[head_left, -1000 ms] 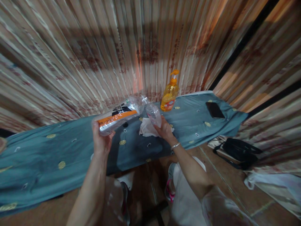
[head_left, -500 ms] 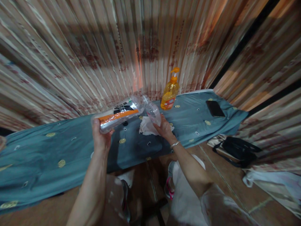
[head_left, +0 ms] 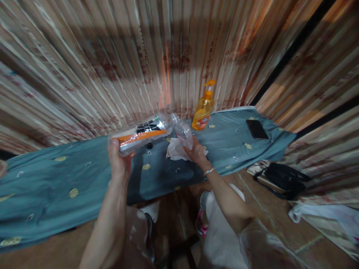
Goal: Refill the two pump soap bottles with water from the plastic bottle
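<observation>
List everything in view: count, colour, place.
Labelled bottle: 1, clear, orange label, left of centre
Small bottle: 1, clear, centre
Tablecloth: 1, blue-green, across middle
Pump bottle: 1, yellow-orange, on tablecloth
Crumpled sheet: 1, white, on tablecloth
Round thing: 1, black, below labelled bottle
Phone: 1, black, tablecloth's right end
Curtains: uncounted, beige-red, background
Poles: 2, black, right
Bag: 1, black, lower right
Fabric bundle: 1, white, lower right
Shoes: 2, mostly grey, bottom centre
Bracelet: 1, silver, right wrist
Left hand: 1, bare, on labelled bottle
Right hand: 1, bare, on small bottle
</observation>
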{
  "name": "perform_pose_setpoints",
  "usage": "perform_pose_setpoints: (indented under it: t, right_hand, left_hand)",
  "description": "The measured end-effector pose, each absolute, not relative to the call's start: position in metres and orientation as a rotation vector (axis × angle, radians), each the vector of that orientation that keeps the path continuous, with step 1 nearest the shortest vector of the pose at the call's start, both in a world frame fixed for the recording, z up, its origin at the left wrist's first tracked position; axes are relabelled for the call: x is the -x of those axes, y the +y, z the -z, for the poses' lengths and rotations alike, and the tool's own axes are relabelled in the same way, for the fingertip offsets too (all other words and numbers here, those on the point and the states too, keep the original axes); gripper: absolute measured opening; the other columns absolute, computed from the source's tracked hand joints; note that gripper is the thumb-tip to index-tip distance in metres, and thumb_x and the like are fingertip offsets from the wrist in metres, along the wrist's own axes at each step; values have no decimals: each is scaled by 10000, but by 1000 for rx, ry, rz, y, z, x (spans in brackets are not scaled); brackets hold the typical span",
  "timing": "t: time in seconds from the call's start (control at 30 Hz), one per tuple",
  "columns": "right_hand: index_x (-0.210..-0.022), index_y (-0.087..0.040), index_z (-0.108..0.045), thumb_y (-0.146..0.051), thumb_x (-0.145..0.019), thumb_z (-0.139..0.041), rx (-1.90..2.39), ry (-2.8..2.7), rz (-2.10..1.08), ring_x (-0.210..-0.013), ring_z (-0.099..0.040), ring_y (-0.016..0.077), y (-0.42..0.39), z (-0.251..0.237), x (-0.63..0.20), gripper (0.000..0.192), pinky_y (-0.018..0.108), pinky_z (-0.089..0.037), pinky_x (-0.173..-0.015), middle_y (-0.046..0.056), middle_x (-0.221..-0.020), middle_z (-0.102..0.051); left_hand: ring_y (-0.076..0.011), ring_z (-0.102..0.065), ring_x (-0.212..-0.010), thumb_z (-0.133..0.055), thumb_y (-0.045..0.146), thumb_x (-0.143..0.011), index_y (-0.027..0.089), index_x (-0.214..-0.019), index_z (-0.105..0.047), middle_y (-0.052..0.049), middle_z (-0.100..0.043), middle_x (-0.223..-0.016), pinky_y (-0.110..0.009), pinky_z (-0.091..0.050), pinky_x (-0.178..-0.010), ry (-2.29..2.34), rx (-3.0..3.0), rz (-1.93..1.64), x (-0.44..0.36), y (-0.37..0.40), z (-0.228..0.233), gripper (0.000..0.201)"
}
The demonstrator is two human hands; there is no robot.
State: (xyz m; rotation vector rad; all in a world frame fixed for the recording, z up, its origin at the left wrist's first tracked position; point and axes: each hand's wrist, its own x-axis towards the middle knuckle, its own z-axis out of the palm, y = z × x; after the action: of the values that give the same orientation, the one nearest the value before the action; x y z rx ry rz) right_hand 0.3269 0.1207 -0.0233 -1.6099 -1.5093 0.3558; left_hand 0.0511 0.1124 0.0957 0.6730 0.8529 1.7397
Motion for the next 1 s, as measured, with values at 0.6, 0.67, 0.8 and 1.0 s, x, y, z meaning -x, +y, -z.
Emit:
perform_pose_setpoints:
  t: [0.6, 0.67, 0.8, 1.0]
  right_hand:
    - [-1344, -201, -535, -397, -771, -698, 1614, -1481, -356, -1110, -686, 329, 123, 23, -328, 628, 579, -526, -995, 187, -1184, -721]
    - [-1357, -177, -528, -392, -779, -691, 1625, -1492, -357, -1105, -688, 335, 123, 22, -327, 637, 583, -523, -994, 204, -1190, -716]
    - [-1384, -165, -506, -373, -788, -697, 1668, -1521, -352, -1124, -687, 330, 122, 17, -325, 660, 569, -520, -1011, 206, -1211, -714]
    - [-1387, -122, -506, -357, -844, -683, 1780, -1595, -318, -1121, -702, 291, 118, 7, -324, 617, 449, -547, -986, 215, -1231, -711]
  left_hand:
    - [-104, -601, -610, -769, 422, -771, 183, -996, -618, 13, -684, -820, -208, -336, -458, 931, -789, -1827, -52, 115, -100, 361]
    - [-108, -597, -608, -764, 420, -779, 187, -996, -616, 13, -681, -813, -211, -334, -461, 947, -777, -1821, -52, 116, -101, 351]
    - [-115, -578, -610, -807, 481, -703, 221, -965, -611, 19, -673, -811, -201, -344, -451, 967, -794, -1801, -49, 120, -103, 418]
    - [-114, -567, -605, -827, 565, -617, 202, -977, -611, 18, -640, -796, -193, -339, -439, 982, -873, -1772, -45, 135, -104, 555]
